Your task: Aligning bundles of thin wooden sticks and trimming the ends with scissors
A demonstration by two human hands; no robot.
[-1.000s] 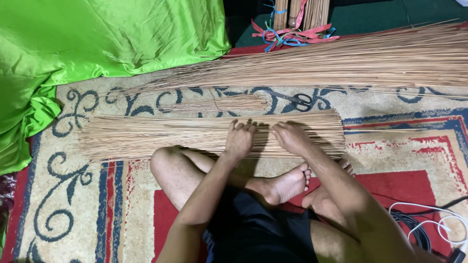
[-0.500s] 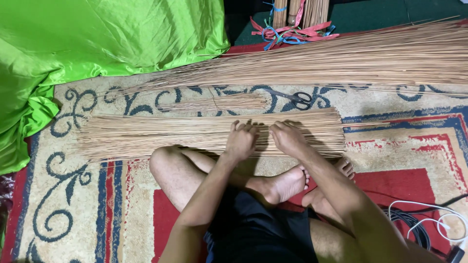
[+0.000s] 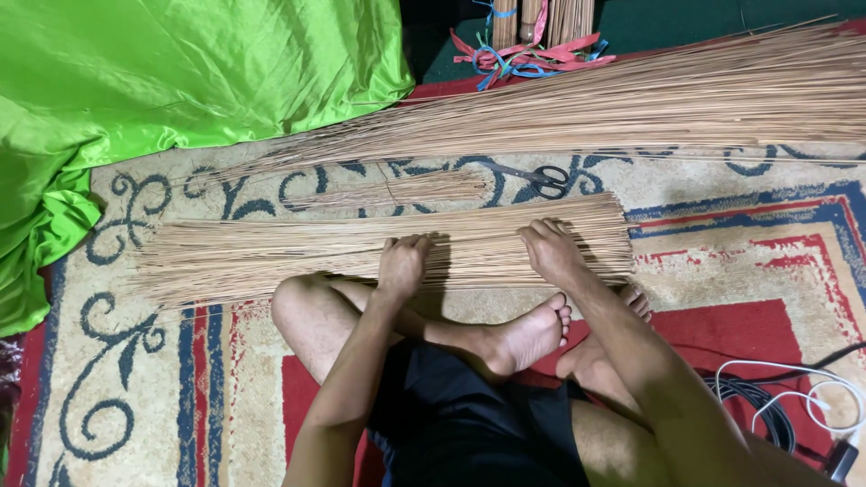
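Observation:
A flat layer of thin tan sticks (image 3: 298, 252) lies spread across the patterned rug in front of my crossed legs. My left hand (image 3: 401, 263) rests palm down on the middle of the layer, fingers together. My right hand (image 3: 550, 248) presses flat on its right part, a short way from the left hand. Neither hand grips anything. A small separate bunch of sticks (image 3: 406, 189) lies just beyond the layer.
A long, thick pile of the same sticks (image 3: 649, 99) runs across the far side. Black-handled scissors (image 3: 539, 175) lie between the pile and the layer. Green shiny cloth (image 3: 153, 81) covers the left. Coloured ribbons (image 3: 528, 56) lie at the top; cables (image 3: 794, 406) at the lower right.
My two hands have slid apart along the stick layer, the right hand moving rightward, the left staying near the middle.

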